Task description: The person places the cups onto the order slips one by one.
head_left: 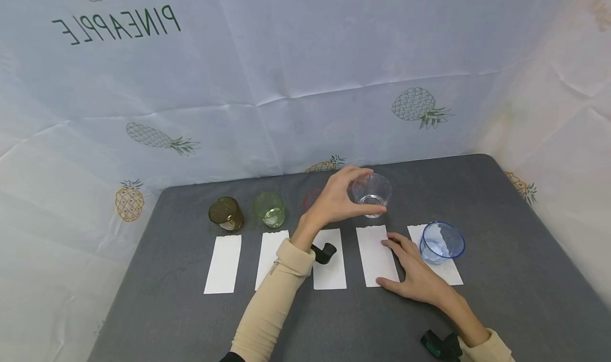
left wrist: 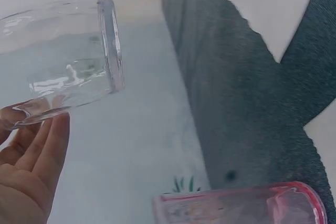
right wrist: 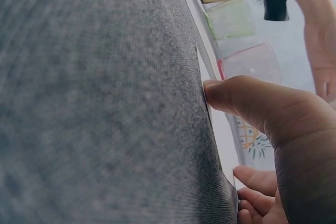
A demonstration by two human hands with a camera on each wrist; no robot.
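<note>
My left hand (head_left: 341, 197) grips a clear drinking glass (head_left: 372, 192) at the back of the table, thumb on the near side and fingers on the far side. In the left wrist view, the thick base of the clear glass (left wrist: 109, 45) shows against the white cloth. My right hand (head_left: 415, 272) touches a white paper strip (head_left: 376, 256), its thumb at the near end and its fingertips by the right edge. In the right wrist view, the thumb (right wrist: 226, 94) rests on the strip. A pink glass (head_left: 311, 198) is partly hidden behind my left hand.
A blue-rimmed glass (head_left: 441, 243) stands on a paper strip (head_left: 451, 272) at right. Brown (head_left: 226, 214) and green (head_left: 269, 209) glasses stand at left, behind several strips (head_left: 223, 264) in a row. A pineapple-print cloth (head_left: 286, 129) hangs behind the dark table (head_left: 167, 277).
</note>
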